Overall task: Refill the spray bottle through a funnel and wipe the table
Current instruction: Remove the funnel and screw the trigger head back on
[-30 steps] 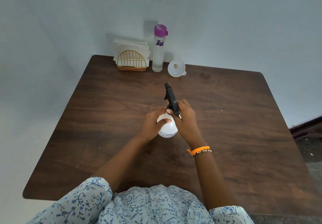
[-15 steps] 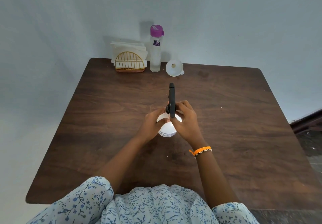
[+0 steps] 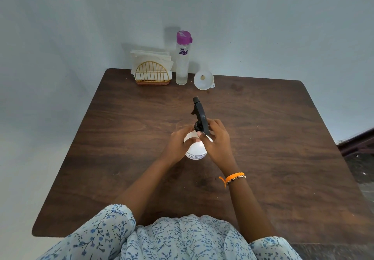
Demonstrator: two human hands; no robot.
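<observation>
Head view, looking down at the brown bench (image 3: 283, 158), and both hands are on the spray bottle (image 3: 196, 150) right in the middle. The left hand (image 3: 178, 145) wraps the white body from the left, fingers curled round its shoulder. The right hand (image 3: 217, 140) pinches at the neck, fingertips on the black collar just under the spray head (image 3: 200, 116), and that black head tilts up and away toward the far edge, nozzle pointing far. An orange wristband (image 3: 234, 177) sits on the right wrist. Along the far edge, by the wall: a gold wire napkin holder (image 3: 152, 73) with white napkins on the left, a tall clear bottle with a purple cap (image 3: 182, 57) just beside it, then the white funnel (image 3: 204, 80) to the right, lying on the bench well apart from the hands. Floral sleeves (image 3: 113, 237) fill the near edge.
</observation>
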